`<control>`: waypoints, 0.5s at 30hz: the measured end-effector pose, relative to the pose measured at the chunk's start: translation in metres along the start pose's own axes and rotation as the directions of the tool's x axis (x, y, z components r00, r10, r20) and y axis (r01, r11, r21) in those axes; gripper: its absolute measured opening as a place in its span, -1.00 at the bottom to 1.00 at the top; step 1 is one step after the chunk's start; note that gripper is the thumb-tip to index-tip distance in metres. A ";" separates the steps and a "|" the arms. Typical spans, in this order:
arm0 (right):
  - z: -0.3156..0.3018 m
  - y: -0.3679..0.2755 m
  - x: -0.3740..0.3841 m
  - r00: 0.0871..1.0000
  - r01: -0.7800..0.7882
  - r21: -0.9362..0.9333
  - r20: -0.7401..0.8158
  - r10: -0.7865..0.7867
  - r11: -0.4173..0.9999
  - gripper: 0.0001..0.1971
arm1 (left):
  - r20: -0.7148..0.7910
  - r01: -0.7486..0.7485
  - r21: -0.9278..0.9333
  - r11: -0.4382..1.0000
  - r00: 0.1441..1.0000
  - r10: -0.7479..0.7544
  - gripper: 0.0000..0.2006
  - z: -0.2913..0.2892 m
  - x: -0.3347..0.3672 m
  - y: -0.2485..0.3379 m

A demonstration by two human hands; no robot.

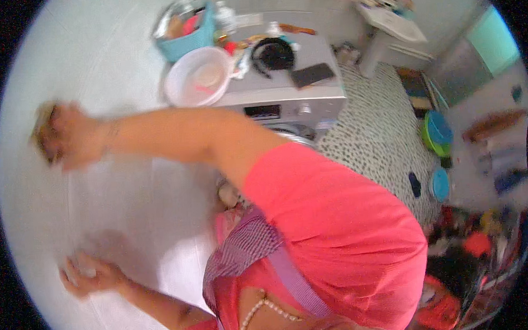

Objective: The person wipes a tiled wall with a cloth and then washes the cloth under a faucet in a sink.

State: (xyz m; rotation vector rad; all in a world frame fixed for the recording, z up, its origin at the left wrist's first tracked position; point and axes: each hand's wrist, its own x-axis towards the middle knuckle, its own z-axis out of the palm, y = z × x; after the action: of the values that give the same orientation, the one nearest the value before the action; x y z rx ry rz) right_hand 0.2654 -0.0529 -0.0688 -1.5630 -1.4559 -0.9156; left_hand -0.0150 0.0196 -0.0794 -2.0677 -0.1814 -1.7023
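My right hand is stretched out to the left against a pale wall. Its fingers are closed round a brownish-yellow object, too blurred to name, held at the wall's surface. Lower down, my left hand has its fingers apart and bent, with nothing visible in it. It is at or close to the same wall, and I cannot tell whether the fingertips touch. A soft shadow lies on the wall beside that hand.
Beyond my right arm stands a grey washing machine. On it are a white basin, a blue basket of bottles, a black coiled item and a dark flat rectangle. A pedestal sink is at far right.
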 end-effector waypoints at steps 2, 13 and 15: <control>-0.023 0.034 -0.001 0.992 -0.123 -0.110 0.030 0.127 0.986 -0.36 | 0.008 -0.013 -0.062 0.998 1.000 0.013 -0.67 0.038 0.016 0.028; 0.012 0.196 -0.043 0.786 -0.595 0.088 -0.144 0.601 0.799 -0.21 | 0.161 -0.119 0.303 0.945 0.984 0.072 -0.67 0.094 0.040 0.049; 0.000 0.187 -0.058 0.755 -0.637 0.238 -0.001 0.656 0.733 -0.19 | 0.143 -0.158 0.390 0.907 0.984 0.110 -0.69 0.099 0.040 0.050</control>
State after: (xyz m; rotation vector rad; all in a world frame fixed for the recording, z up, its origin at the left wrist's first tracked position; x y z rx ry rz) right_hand 0.4474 -0.0819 -0.1354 -1.6628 -0.8003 -0.3718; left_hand 0.1016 0.0091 -0.0675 -1.8260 -0.3827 -1.3297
